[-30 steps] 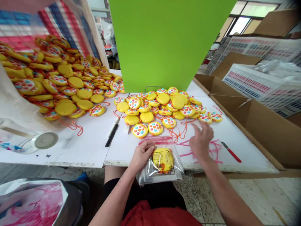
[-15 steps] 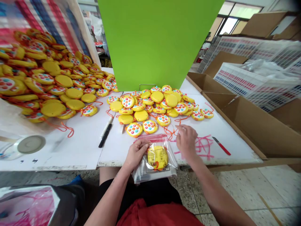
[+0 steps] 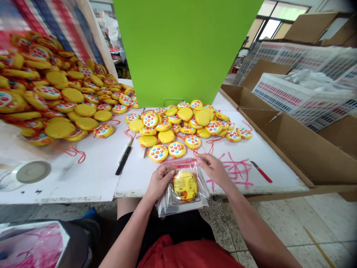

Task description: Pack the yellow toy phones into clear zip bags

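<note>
One yellow animal-shaped toy (image 3: 186, 185) lies inside the clear zip-top bag (image 3: 202, 193), at the surface (image 3: 131, 182) edge. Your left grip (image 3: 160, 180) pinches the bag's upper left; hold the pink strip (image 3: 184, 162) flat (whether your right grip (image 3: 213, 168) grasps anything, I cannot tell).

The bag (image 3: 202, 190) is glossy plastic, the toy (image 3: 186, 186) probably smooth plastic.

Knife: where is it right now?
Head view, right side of the white table: the knife lies just right of the pink strips, between them and the open carton. The right hand is well left of it.
</note>
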{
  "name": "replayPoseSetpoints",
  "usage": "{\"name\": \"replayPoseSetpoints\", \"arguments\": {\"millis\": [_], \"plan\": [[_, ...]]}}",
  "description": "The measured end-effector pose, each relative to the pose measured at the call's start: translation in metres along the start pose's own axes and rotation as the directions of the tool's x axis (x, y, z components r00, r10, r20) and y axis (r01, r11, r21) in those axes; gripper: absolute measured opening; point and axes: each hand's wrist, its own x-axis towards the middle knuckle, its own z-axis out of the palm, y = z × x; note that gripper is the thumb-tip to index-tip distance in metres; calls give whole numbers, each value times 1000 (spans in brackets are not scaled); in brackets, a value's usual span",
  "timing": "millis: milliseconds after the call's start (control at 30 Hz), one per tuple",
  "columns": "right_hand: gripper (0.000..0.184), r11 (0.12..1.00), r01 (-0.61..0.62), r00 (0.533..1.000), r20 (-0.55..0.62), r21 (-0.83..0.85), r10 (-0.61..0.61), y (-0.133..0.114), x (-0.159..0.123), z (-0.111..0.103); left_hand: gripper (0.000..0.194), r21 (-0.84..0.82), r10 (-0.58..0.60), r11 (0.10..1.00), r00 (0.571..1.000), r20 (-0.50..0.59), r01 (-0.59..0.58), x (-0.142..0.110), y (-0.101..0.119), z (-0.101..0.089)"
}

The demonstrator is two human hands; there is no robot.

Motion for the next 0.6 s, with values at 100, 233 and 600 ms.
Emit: {"name": "replayPoseSetpoints", "arguments": {"millis": [100, 233, 600], "plan": [[22, 983, -91, 974, 222, 160, 54, -7, -7, 25, 38, -20, -12, 1000, 1000, -16, 12, 0, -2, 1], [16, 896, -228, 955, 267, 380, 130, -8, -7, 24, 47, -19, -35, 999, 999, -21, 35, 1, -3, 0], [12, 843, -282, 957, 195, 458, 214, 16, -15, 5, 20, -80, -52, 995, 998, 23, 54, 1, -4, -6]]}}
